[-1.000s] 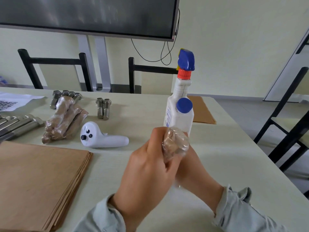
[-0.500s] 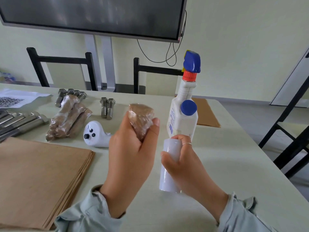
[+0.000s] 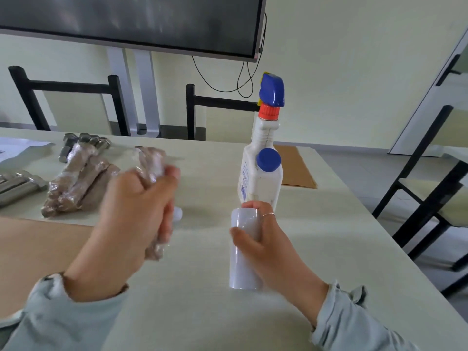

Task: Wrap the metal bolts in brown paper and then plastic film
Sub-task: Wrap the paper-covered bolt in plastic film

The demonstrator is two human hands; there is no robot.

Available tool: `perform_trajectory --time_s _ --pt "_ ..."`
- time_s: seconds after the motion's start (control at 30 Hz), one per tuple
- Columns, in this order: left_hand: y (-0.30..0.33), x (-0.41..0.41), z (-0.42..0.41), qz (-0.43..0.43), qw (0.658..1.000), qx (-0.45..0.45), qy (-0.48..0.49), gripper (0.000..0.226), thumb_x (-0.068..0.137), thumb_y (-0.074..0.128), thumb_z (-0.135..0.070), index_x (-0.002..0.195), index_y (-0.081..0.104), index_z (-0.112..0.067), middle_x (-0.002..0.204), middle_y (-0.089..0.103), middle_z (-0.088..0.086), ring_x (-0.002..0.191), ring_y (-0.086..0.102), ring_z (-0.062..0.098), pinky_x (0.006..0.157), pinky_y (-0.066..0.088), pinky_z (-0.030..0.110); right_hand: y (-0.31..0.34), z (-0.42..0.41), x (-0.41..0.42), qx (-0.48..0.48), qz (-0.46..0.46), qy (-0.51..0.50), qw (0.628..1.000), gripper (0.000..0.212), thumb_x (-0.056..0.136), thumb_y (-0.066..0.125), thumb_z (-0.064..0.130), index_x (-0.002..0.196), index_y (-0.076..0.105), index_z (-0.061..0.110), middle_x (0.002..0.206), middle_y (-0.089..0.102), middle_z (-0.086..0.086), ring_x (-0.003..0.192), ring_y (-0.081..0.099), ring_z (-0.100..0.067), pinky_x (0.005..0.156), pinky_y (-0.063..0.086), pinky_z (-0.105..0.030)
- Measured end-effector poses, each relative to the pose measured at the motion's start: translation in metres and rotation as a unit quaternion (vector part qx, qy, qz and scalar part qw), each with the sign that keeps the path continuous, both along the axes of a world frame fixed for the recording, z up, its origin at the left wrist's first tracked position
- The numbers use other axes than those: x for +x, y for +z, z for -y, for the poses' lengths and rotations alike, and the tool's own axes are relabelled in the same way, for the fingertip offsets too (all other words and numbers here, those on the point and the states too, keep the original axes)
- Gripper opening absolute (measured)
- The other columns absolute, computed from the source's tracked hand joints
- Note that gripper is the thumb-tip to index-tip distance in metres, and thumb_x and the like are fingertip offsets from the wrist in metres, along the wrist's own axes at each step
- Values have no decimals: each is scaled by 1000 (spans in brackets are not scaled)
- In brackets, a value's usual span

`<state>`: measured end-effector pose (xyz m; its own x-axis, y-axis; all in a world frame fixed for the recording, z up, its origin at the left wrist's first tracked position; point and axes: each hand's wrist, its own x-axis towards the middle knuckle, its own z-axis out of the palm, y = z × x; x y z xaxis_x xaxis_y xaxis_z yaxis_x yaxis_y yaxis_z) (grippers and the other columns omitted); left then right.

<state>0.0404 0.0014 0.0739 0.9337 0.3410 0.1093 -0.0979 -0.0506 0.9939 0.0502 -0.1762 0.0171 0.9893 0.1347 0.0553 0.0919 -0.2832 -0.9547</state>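
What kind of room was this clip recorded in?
Probably a meeting room or classroom, not a workshop: a large wall-mounted screen with dangling cables, black-framed chairs pushed up to a long pale table, and plain walls.

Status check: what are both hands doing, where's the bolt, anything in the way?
Left hand grips wrapped bolt, raised above table. Right hand holds film roll upright. Spray bottle stands just behind roll.
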Motion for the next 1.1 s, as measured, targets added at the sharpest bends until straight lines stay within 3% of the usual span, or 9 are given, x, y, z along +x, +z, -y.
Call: perform_trajectory --time_s 0.07,0.17,0.23,0.3,0.47,0.6,0.7,0.9,1.1 --pt "-6 0 2 -107 980 -59 -155 32 80 66 -21 61 44 -7 37 26 3 26 27 15 32 24 13 8 7 2 158 -63 49 984 42 78 59 21 111 51 45 111 56 -6 81 68 -21 68 58 -39" --pt "-5 -3 6 -245 875 -83 -409 22 68 67 -22 71 59 -2 39 24 -2 23 22 7 28 24 11 21 25 6 314 -109 184 925 59 71 60 22 126 52 44 132 50 -15 76 64 -28 55 52 -34" --pt "-6 -7 12 -280 813 -67 -507 13 78 64 -17 70 71 -10 40 26 -4 24 24 4 28 25 11 26 34 9 322 -138 272 896 66 71 61 25 134 46 40 127 55 -19 70 59 -26 55 50 -31" --pt "-10 -8 18 -293 796 -70 -525 8 79 64 -12 77 72 -11 43 26 -3 26 25 5 29 27 11 25 39 11 322 -162 314 878 67 72 61 25 136 44 35 98 66 -15 64 59 -23 54 50 -29" --pt "-17 -5 25 -286 810 -107 -500 11 71 61 -14 72 73 -13 47 36 1 30 33 8 30 34 15 21 36 12 358 -192 247 880 53 63 64 22 115 61 22 75 62 -11 59 57 -25 49 48 -28" --pt "-24 -1 24 -243 862 -19 -444 27 69 80 -37 59 69 -14 50 49 2 41 48 13 42 47 23 18 34 10 366 -199 183 891 53 59 65 23 112 61 15 80 62 -12 58 58 -24 48 49 -30" --pt "-32 0 24 -195 897 114 -380 54 58 63 -63 76 66 -12 58 64 1 51 61 15 53 51 23 16 34 10 344 -208 141 905 64 58 66 26 118 55 8 77 61 -15 60 60 -24 49 49 -31" --pt "-40 -2 30 -83 918 240 -304 62 60 39 -77 79 58 -21 54 59 -10 40 53 9 39 35 12 17 34 12 340 -205 94 913 41 68 58 24 104 57 6 74 62 -16 59 60 -24 48 49 -31" --pt "-43 -3 33 -89 915 286 -272 65 61 30 -79 74 53 -20 42 50 -6 30 43 10 38 38 18 15 32 10 345 -218 84 909 33 68 58 24 95 62 6 73 63 -17 59 60 -24 47 49 -30"
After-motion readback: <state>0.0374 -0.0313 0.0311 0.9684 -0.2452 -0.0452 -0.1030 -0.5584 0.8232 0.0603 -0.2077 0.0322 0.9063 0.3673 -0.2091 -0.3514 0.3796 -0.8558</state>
